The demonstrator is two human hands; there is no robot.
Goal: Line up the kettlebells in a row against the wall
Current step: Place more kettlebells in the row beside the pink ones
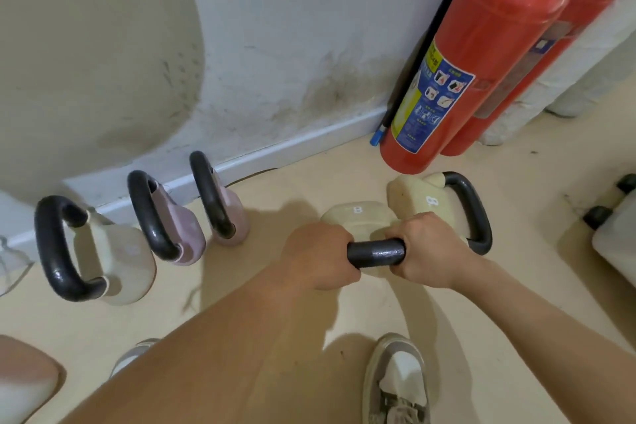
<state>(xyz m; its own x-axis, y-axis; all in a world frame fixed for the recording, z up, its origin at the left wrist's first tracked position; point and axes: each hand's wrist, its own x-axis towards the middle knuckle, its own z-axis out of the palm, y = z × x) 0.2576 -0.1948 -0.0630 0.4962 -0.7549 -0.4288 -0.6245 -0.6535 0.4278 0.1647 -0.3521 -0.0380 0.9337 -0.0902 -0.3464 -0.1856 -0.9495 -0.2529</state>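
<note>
Head view: both the left hand (318, 256) and the right hand (428, 249) are closed around the black handle (375, 253) of a cream kettlebell (358, 217) marked 8, which sits out on the floor (275, 303), apart from the wall (275, 45). Just beside it, nearer the wall, a second cream kettlebell (423, 200) marked 8 stands in front of two red fire extinguishers (481, 55). Along the foot of the wall, to the left, stand three more in a row: a pink kettlebell (230, 213), another pink kettlebell (182, 231) and a cream kettlebell (120, 262), while a grey shoe (395, 379) stands well back from the wall.
</note>
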